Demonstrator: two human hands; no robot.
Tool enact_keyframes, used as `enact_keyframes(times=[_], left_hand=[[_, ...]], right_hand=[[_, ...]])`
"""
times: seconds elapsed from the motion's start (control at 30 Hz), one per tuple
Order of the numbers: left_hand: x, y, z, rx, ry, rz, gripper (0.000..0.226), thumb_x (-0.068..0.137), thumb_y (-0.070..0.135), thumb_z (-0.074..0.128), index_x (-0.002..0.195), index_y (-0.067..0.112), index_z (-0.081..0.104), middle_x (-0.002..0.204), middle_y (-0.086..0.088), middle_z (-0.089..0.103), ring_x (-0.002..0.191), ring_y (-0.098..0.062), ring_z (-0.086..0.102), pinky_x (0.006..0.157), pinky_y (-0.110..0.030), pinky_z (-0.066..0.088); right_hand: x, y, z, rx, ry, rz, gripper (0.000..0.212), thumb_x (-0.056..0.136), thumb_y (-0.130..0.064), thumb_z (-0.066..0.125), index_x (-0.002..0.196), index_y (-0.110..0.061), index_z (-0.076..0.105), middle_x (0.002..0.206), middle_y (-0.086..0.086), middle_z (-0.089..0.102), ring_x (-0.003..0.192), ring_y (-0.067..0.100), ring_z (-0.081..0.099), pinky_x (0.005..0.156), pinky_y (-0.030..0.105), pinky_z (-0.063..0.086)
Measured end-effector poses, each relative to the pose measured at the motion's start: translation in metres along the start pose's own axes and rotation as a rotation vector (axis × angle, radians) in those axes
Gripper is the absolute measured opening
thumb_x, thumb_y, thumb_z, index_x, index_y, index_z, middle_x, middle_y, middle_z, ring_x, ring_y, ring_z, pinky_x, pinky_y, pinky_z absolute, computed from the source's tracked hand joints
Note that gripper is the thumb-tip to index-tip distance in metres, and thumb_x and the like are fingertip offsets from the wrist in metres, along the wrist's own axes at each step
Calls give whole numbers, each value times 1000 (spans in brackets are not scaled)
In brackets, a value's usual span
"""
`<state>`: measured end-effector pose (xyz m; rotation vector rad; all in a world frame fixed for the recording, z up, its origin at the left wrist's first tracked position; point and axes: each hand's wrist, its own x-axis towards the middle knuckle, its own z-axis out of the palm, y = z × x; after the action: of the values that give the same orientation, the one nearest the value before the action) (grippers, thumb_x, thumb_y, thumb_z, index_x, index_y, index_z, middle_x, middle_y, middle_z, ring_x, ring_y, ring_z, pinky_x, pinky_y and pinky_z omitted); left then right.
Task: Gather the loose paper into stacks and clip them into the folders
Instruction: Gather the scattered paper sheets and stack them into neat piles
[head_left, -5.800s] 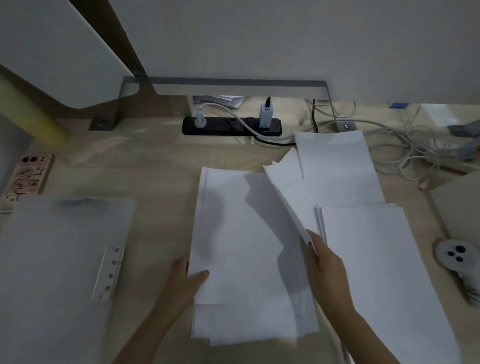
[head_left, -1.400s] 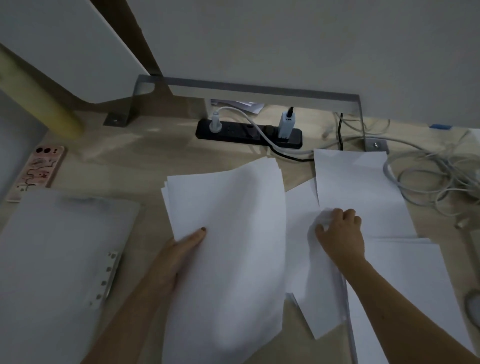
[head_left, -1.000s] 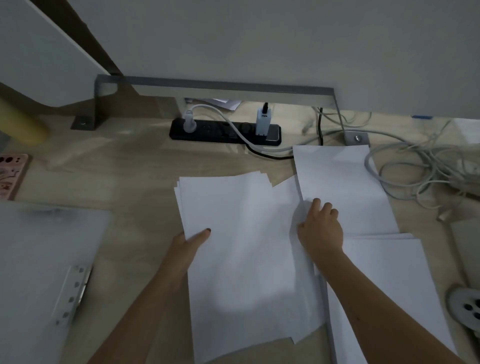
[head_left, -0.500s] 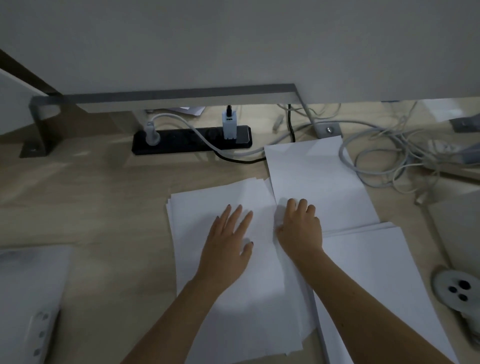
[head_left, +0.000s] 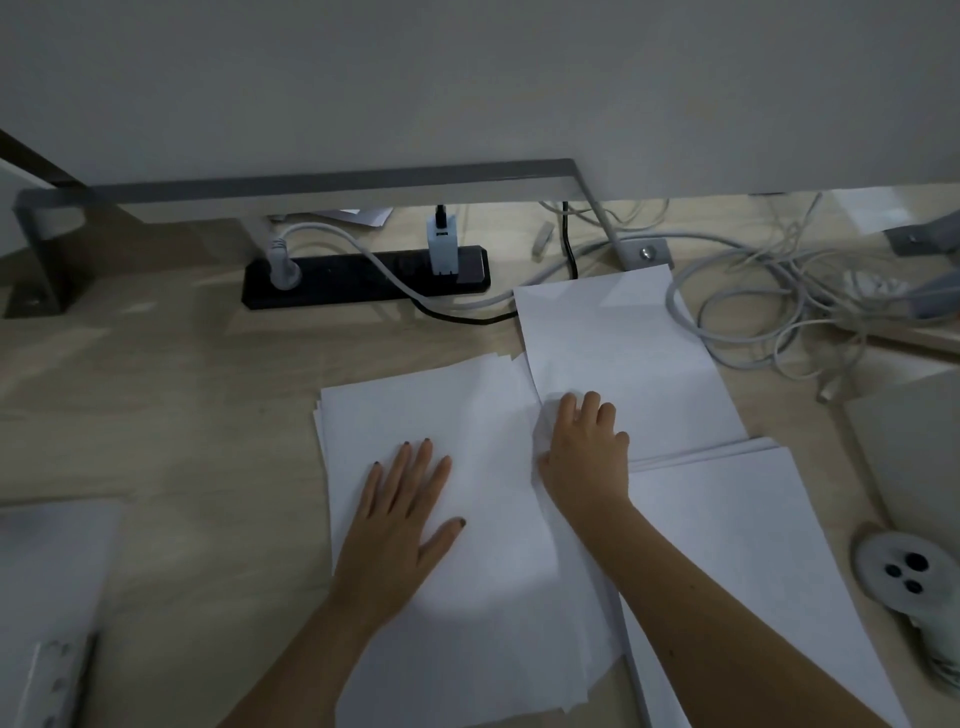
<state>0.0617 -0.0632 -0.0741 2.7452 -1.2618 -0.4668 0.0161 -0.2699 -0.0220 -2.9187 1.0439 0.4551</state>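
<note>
On the table (head_left: 171, 405) in front of me, I am pressing my left hand (head_left: 395, 525) flat, fingers straight and spread, on the middle stack (head_left: 467, 405) of loose paper, whose sheets are lying fanned and uneven. My right hand (head_left: 584, 462) is resting just beside it, fingers curled on the near left corner of a far sheet (head_left: 618, 338); I cannot tell whether they are pinching it. To the right, the right stack (head_left: 737, 530) is lying partly beneath my forearm. At the left edge, the folder (head_left: 47, 571) is lying well apart from the paper.
</note>
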Motion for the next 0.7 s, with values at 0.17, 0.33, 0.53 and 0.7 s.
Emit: enact_keyframes(times=[0.17,0.33,0.53,0.7], left_hand=[[-6,-1,1,-82,9,-31,62,96,54,17,146,18,24,155,-5,22,145,-20,7,118,-37,2],[27,49,-47,-944,43,-326,47,91,46,48,131,22,46,135,10,43,133,-9,35,106,-18,27],[92,104,-69,-1249,-194,-481,56,90,40,52,139,18,35,130,-1,54,114,-20,55,100,-37,45],[98,114,-62,-1172,-2,-573,51,92,15,51,139,11,32,135,-6,39,97,-11,47,79,-24,38]], right_hand=[[4,5,0,188,5,-23,30,90,-14,40,119,-6,37,104,10,47,91,22,48,71,30,44],[-2,24,-9,441,103,24,21,97,-21,36,79,-11,39,60,-2,41,53,14,39,47,26,30],[-25,77,-14,706,59,85,29,87,-26,60,113,-12,59,109,4,58,104,24,54,85,31,42],[-40,173,-10,543,-107,519,66,77,-21,73,133,-1,43,130,29,45,118,43,43,97,43,36]])
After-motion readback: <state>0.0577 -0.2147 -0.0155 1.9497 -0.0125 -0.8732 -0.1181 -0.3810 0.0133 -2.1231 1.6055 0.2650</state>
